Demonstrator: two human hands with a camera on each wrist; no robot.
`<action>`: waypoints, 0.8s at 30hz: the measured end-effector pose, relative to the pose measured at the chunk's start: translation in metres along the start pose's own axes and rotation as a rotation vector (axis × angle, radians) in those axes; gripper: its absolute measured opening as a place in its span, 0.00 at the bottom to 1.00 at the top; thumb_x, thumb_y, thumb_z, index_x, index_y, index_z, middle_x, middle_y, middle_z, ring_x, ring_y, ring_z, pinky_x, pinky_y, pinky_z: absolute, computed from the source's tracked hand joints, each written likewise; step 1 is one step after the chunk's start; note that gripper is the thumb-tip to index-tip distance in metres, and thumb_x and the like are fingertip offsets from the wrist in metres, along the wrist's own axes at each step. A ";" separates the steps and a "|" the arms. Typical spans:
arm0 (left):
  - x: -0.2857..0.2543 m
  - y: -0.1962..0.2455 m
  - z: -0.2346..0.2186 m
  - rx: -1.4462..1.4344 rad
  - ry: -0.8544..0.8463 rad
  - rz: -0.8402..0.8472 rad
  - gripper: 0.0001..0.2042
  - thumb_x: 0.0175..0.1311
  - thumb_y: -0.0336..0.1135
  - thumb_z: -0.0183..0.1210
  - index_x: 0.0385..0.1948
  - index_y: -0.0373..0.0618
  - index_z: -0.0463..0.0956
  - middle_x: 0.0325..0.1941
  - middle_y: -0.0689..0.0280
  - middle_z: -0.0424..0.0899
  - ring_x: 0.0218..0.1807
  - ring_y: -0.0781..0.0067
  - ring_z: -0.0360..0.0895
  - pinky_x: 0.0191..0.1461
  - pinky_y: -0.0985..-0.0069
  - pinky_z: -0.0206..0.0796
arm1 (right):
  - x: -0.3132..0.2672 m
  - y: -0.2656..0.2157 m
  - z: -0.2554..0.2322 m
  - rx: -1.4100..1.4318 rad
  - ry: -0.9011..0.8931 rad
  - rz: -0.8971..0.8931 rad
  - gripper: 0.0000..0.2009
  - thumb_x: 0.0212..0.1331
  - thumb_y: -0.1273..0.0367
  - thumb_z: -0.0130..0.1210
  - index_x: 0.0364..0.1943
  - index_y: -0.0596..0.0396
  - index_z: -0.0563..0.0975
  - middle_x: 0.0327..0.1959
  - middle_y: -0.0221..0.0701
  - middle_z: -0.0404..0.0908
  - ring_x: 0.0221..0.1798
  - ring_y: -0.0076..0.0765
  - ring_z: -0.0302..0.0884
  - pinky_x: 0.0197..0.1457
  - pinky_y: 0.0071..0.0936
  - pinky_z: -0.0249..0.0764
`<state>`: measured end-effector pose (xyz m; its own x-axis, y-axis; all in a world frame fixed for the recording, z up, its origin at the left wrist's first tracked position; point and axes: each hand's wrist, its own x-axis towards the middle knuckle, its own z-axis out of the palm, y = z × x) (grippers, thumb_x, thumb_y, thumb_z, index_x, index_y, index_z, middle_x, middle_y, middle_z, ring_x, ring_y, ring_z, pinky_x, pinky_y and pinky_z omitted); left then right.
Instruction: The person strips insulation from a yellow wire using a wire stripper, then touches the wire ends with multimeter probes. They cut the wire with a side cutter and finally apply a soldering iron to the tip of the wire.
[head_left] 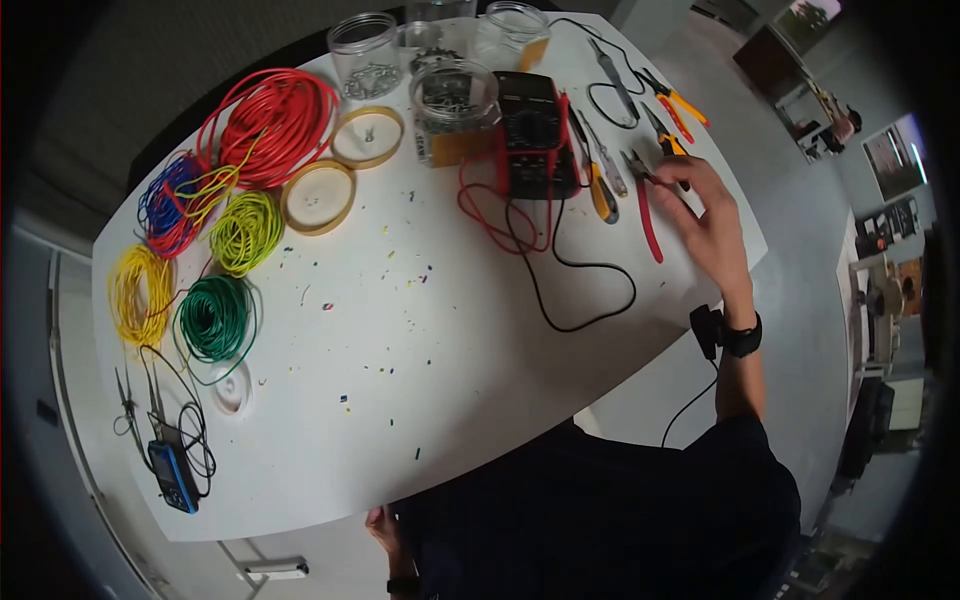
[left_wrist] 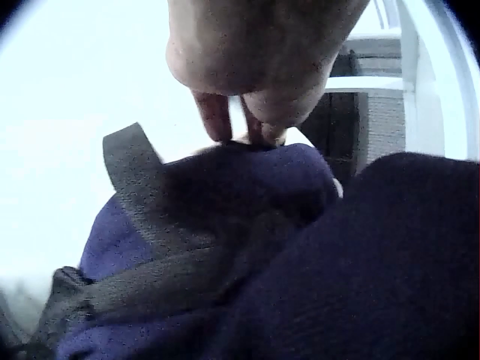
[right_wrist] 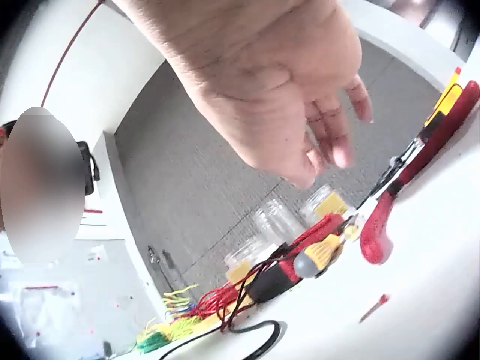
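My right hand [head_left: 708, 222] is over the right side of the table, its fingers loosely bent. Below its fingertips lie red-handled pliers [head_left: 650, 228], with one handle partly hidden by the hand in the head view. In the right wrist view the hand [right_wrist: 289, 97] hovers above the red handles [right_wrist: 377, 234] with nothing in its fingers. Yellow-and-black-handled pliers [head_left: 668, 142] lie just beyond. Down at the near table edge is my left hand [head_left: 381, 528], beside the dark clothing. The left wrist view has its fingers [left_wrist: 215, 118] pointing down, tips at the cloth [left_wrist: 247, 169].
A multimeter [head_left: 530, 130] with looped leads and screwdrivers [head_left: 602, 195] lie left of the right hand. Clear jars [head_left: 365, 60] of small metal parts stand at the back. Wire coils [head_left: 270, 125] and a small blue-edged device [head_left: 175, 475] occupy the left. Wire scraps dot the middle.
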<state>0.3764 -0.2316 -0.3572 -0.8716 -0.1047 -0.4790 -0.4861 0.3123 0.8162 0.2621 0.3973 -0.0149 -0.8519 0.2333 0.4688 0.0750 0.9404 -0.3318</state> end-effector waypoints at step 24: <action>0.019 0.065 -0.040 -0.350 -0.763 -0.403 0.25 0.61 0.22 0.68 0.59 0.38 0.70 0.58 0.61 0.81 0.55 0.68 0.82 0.59 0.68 0.78 | -0.055 0.052 -0.024 0.312 0.069 0.501 0.13 0.71 0.69 0.60 0.54 0.60 0.79 0.46 0.32 0.85 0.49 0.29 0.81 0.60 0.28 0.75</action>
<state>0.3254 -0.2508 -0.3004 -0.4150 0.5449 -0.7286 -0.8428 0.0715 0.5335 0.3254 0.4391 -0.0380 -0.7156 0.6552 0.2420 0.2940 0.5969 -0.7465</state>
